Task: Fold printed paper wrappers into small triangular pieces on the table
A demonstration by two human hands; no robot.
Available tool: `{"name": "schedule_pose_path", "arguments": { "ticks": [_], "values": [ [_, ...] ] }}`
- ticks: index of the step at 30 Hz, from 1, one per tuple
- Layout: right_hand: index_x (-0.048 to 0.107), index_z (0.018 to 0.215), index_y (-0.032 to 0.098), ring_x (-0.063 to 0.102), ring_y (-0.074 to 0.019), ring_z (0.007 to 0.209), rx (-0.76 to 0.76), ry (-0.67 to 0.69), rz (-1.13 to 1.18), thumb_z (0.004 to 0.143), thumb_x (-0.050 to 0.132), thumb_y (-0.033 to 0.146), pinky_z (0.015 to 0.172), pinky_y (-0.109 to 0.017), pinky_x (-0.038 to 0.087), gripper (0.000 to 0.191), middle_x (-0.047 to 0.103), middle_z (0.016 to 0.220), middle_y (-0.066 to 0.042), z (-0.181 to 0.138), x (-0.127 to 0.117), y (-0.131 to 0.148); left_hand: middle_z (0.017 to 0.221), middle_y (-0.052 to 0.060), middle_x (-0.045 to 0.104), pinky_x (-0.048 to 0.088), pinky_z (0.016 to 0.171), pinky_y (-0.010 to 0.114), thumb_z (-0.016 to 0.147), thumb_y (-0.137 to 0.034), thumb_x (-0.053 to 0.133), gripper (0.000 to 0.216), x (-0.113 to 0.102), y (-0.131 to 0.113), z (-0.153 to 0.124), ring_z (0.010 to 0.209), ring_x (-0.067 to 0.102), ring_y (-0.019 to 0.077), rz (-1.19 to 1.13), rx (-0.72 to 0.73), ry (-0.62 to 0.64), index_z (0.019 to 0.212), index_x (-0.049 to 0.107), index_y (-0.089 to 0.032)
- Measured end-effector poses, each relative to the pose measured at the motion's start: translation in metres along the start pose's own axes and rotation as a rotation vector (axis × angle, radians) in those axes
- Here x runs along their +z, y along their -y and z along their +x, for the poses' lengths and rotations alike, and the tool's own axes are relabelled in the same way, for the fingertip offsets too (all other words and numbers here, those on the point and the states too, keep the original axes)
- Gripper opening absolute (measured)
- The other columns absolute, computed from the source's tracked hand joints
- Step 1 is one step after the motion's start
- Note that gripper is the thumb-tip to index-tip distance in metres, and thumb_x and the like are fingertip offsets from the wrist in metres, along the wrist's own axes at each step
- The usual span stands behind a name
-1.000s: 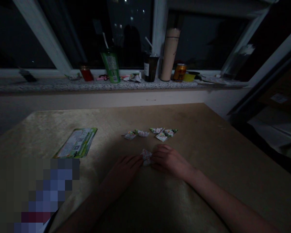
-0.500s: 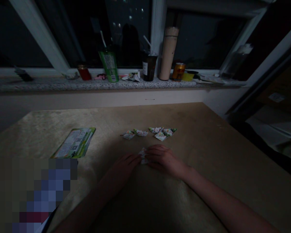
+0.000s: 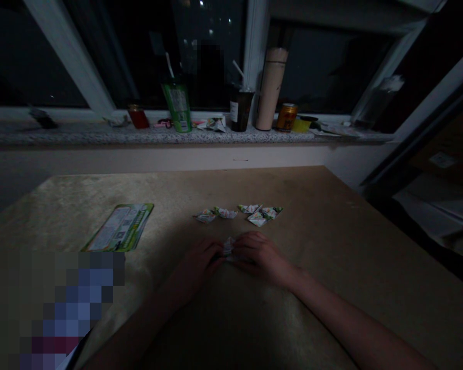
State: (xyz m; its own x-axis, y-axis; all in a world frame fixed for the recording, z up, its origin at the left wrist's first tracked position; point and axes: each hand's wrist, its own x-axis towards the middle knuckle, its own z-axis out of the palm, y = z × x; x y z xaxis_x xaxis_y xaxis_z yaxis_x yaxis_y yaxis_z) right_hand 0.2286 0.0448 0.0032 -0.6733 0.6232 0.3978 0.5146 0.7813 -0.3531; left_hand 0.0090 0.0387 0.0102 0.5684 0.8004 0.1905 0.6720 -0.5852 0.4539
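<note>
A small folded piece of printed paper (image 3: 228, 247) lies on the table between my hands. My left hand (image 3: 202, 259) pinches its left edge, fingers bent and thumb close below. From the other side my right hand (image 3: 260, 254) grips the paper's right part, its fingers covering much of it. Just beyond stand several finished-looking folded paper boats: a pair (image 3: 205, 216) to the left and a cluster (image 3: 257, 219) to the right, white with green and red print. The lower edge of the paper in my hands is partly hidden by fingers.
A stack of green and white printed leaflets (image 3: 119, 226) lies on the left of the wooden table (image 3: 316, 205). On the windowsill stand a green cup (image 3: 178, 108), a dark cup with a straw (image 3: 239, 110), a tall flask (image 3: 272, 90) and an orange can (image 3: 286, 118).
My left hand's fingers have bent more, and its thumb now shows near the paper's lower left. My right hand stays nearly in place. The view has shifted slightly.
</note>
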Motion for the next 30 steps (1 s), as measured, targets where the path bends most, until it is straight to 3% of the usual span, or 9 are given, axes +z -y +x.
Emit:
{"name": "schedule_pose_path", "arguments": {
  "ticks": [5, 10, 14, 19, 30],
  "values": [
    [0.064, 0.097, 0.02, 0.056, -0.0189, 0.098, -0.013, -0.02, 0.012, 0.091, 0.051, 0.028, 0.088, -0.034, 0.04, 0.017, 0.066, 0.095, -0.006, 0.002, 0.002, -0.003, 0.097, 0.002, 0.059, 0.042, 0.084, 0.035, 0.092, -0.028, 0.048, 0.011, -0.003, -0.003, 0.001, 0.093, 0.053, 0.0204, 0.019, -0.009, -0.005, 0.097, 0.056, -0.022],
    [0.065, 0.091, 0.019, 0.056, -0.0182, 0.091, 0.014, -0.019, -0.033, 0.091, 0.051, 0.025, 0.083, -0.032, 0.04, 0.015, 0.065, 0.089, -0.006, 0.005, 0.007, -0.006, 0.107, 0.004, 0.057, 0.038, 0.089, 0.04, 0.088, -0.037, 0.052, 0.023, -0.001, -0.007, 0.002, 0.1, 0.049, 0.024, 0.14, -0.031, -0.018, 0.105, 0.055, -0.021],
    [0.063, 0.091, 0.018, 0.054, -0.0182, 0.092, 0.048, 0.002, -0.067, 0.091, 0.049, 0.025, 0.083, -0.031, 0.039, 0.015, 0.063, 0.09, -0.006, 0.007, 0.003, -0.003, 0.111, 0.005, 0.053, 0.037, 0.089, 0.042, 0.09, -0.036, 0.051, 0.021, 0.004, -0.006, 0.003, 0.103, 0.047, 0.0247, 0.205, -0.068, -0.067, 0.102, 0.059, -0.022],
    [0.059, 0.092, 0.017, 0.049, -0.0209, 0.091, 0.1, 0.046, -0.153, 0.088, 0.053, 0.04, 0.084, -0.034, 0.038, 0.025, 0.058, 0.09, -0.007, 0.006, -0.006, 0.001, 0.108, 0.005, 0.053, 0.037, 0.088, 0.043, 0.09, -0.036, 0.051, 0.019, 0.008, -0.003, 0.006, 0.102, 0.048, 0.0249, 0.183, -0.164, -0.075, 0.098, 0.062, -0.023],
    [0.058, 0.09, 0.017, 0.047, -0.0201, 0.093, 0.206, 0.085, -0.274, 0.094, 0.045, 0.031, 0.086, -0.036, 0.032, 0.02, 0.057, 0.091, -0.006, 0.009, 0.004, -0.002, 0.097, 0.002, 0.061, 0.035, 0.083, 0.042, 0.093, -0.029, 0.047, 0.017, 0.008, -0.007, 0.01, 0.095, 0.054, 0.023, 0.196, -0.202, -0.05, 0.094, 0.062, -0.021]
  ]
}}
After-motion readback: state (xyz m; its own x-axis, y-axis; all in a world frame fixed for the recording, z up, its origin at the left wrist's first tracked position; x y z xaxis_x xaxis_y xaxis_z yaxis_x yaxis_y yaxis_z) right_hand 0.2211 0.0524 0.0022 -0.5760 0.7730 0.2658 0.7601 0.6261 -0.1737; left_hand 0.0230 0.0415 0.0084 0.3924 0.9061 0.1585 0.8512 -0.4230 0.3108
